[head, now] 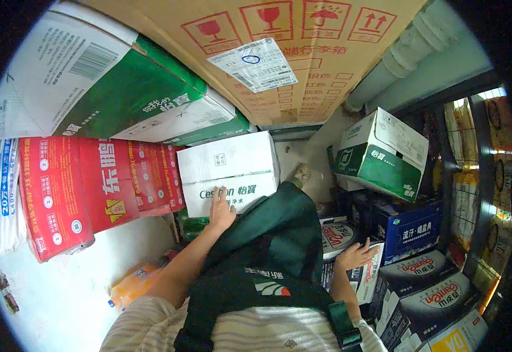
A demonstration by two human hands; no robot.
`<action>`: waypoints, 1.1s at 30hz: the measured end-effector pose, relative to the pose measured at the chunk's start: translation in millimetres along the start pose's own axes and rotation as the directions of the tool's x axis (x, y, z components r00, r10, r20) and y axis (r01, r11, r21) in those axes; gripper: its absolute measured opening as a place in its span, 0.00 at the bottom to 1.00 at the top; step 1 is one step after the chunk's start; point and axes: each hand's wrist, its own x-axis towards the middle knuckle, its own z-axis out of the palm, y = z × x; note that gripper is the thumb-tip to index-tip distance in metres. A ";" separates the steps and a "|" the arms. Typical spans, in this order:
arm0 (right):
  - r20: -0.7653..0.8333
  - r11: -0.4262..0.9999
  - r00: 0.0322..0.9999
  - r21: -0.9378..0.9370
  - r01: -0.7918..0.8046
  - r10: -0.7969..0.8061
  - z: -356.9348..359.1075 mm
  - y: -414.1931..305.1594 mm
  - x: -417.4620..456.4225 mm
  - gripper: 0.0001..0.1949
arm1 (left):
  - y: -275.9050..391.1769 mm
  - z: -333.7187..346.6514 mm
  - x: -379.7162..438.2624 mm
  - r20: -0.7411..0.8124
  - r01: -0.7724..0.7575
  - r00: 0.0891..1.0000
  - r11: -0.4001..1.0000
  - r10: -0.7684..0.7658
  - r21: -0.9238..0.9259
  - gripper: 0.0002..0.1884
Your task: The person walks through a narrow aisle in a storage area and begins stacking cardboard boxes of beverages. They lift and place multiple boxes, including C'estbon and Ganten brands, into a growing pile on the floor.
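Observation:
A white C'estbon water carton (229, 169) with green print sits in front of me at the centre. My left hand (221, 211) rests its fingers on the lower part of that carton, without gripping it. Off to the right, my right hand (356, 256) is spread with nothing in it. It overlaps a white carton panel with red print (370, 277); whether it touches the panel I cannot tell. Beside it lies a Ganten carton (338, 235). My dark green apron (278, 246) hides the area between my hands.
Red cartons (108, 185) and stacked green-and-white cartons (119, 83) line the left. A tall brown cardboard box (300, 66) stands ahead. At right are an open-flapped green-and-white carton (379, 154), a blue carton (412, 233), black Ganten cartons (438, 297) and a pipe (396, 61). An orange drink bottle (135, 284) lies lower left.

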 end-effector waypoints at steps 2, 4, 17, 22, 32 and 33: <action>0.011 0.999 1.000 -0.029 -0.023 0.023 2.5 5.7 0.9 0.22 | 1.4 -4.0 -3.0 0.024 0.046 0.999 0.999 -0.046 -0.019 0.37; 0.056 0.997 0.996 -0.036 -0.069 0.071 -0.7 4.8 2.7 0.21 | -14.7 -0.4 -10.6 0.013 0.054 0.998 0.998 -0.054 -0.008 0.37; 0.064 0.997 0.996 0.052 -0.060 0.056 2.2 2.2 6.7 0.22 | -24.3 0.4 -0.2 0.354 0.112 0.927 0.992 -0.127 0.064 0.44; 0.071 0.996 0.996 0.075 -0.053 0.048 -0.2 -1.0 4.6 0.22 | -40.0 3.5 -1.9 0.317 -0.021 0.948 0.997 -0.003 0.072 0.41; 0.122 0.992 0.992 0.126 -0.031 0.016 -17.7 1.1 8.5 0.21 | 50.2 60.6 -41.1 0.129 -0.198 0.971 0.980 0.200 -0.027 0.28; 0.124 0.992 0.992 0.125 -0.021 0.006 -18.8 0.0 9.3 0.22 | 63.4 58.1 -42.1 0.104 -0.219 0.969 0.973 0.226 -0.073 0.27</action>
